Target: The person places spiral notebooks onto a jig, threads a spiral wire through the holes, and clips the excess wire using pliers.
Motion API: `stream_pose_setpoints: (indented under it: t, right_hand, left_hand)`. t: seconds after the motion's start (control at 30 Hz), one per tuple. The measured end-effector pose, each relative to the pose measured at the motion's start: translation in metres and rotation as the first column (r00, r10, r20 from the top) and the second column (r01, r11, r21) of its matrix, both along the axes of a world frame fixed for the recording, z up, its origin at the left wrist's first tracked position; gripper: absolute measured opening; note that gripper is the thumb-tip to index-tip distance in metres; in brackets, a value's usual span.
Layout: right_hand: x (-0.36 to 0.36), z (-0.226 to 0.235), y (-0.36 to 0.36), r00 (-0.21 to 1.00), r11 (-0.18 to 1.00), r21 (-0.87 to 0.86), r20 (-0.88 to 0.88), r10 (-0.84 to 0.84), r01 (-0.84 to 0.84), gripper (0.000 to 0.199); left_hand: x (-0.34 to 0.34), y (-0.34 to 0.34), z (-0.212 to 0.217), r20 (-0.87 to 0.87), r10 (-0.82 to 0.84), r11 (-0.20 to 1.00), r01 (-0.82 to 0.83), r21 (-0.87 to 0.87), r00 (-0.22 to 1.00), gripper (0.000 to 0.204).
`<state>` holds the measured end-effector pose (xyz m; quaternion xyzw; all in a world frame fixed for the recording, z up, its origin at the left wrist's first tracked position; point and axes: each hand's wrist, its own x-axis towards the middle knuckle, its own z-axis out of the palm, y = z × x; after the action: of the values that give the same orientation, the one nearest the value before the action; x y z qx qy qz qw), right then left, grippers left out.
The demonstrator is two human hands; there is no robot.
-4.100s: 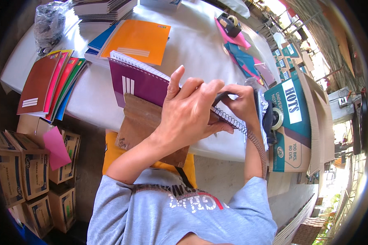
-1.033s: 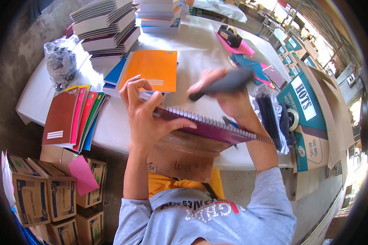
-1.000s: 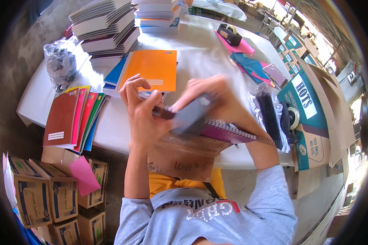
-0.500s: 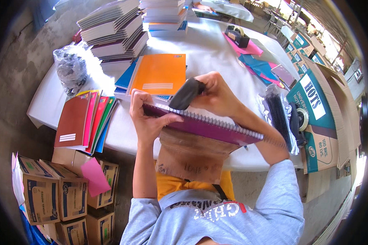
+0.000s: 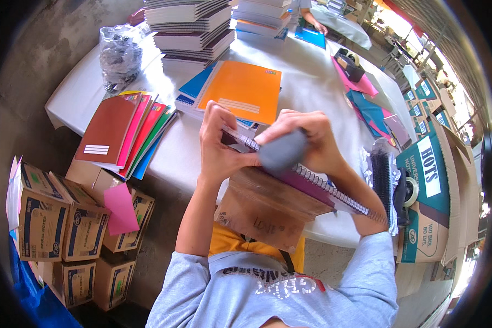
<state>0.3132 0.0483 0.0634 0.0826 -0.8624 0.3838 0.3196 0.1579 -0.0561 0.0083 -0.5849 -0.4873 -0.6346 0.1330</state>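
My left hand (image 5: 218, 145) is closed on the left end of a purple notebook (image 5: 311, 186), tilted with its bound edge up. A spiral coil (image 5: 339, 192) runs along that edge and juts past the right end, beside my right forearm. In my right hand (image 5: 317, 134) is a dark grey rounded tool (image 5: 283, 152), held over the coil near my left thumb; its exact kind cannot be made out. Under the notebook is a brown cardboard piece (image 5: 259, 216). An orange notebook (image 5: 246, 90) tops a small pile just beyond my hands.
Tall stacks of spiral notebooks (image 5: 194, 41) stand at the back. Coloured covers (image 5: 109, 131) fan out at left, near a plastic bag (image 5: 119, 60). Black coils (image 5: 380, 177) and a large carton (image 5: 426, 186) are at right. Boxes (image 5: 44, 218) sit lower left. Another person's hand (image 5: 320, 28) touches a blue notebook.
The view has shifted, so the table contents appear farther right. The dark tool has turned, its rounded end now facing me. Another person's hand with a blue notebook has come into view.
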Motion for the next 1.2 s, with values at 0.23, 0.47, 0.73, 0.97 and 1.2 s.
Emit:
stream_pose_setpoints:
  t: [0.23, 0.47, 0.73, 0.97, 1.2]
  right_hand:
    - [-0.019, 0.003, 0.005, 0.996, 0.998, -0.021, -0.071, 0.058, -0.059, 0.02]
    - [-0.038, 0.012, -0.002, 0.997, 0.993, -0.103, -0.057, 0.046, -0.051, 0.018]
    - [-0.047, 0.011, -0.006, 0.999, 0.997, -0.072, -0.029, -0.033, 0.031, 0.018]
    - [-0.005, -0.025, 0.059, 0.79, 0.782, 0.236, 0.085, -0.608, 0.577, 0.018]
    - [0.131, -0.133, 0.077, 0.152, 0.164, 0.794, 0.091, -0.984, 0.586, 0.07]
  left_hand:
    - [0.001, 0.004, -0.005, 0.418, -0.166, 0.974, 0.216, -0.074, 0.893, 0.095]
    - [0.002, -0.002, 0.0, 0.485, -0.2, 0.947, 0.295, -0.126, 0.852, 0.094]
    - [0.001, -0.001, -0.008, 0.346, -0.183, 0.959, 0.245, -0.143, 0.92, 0.096]
    - [0.007, -0.008, -0.008, 0.554, -0.309, 0.919, 0.393, -0.037, 0.773, 0.038]
    - [-0.005, -0.024, 0.043, 0.235, 0.086, 0.986, -0.117, 0.12, 0.968, 0.007]
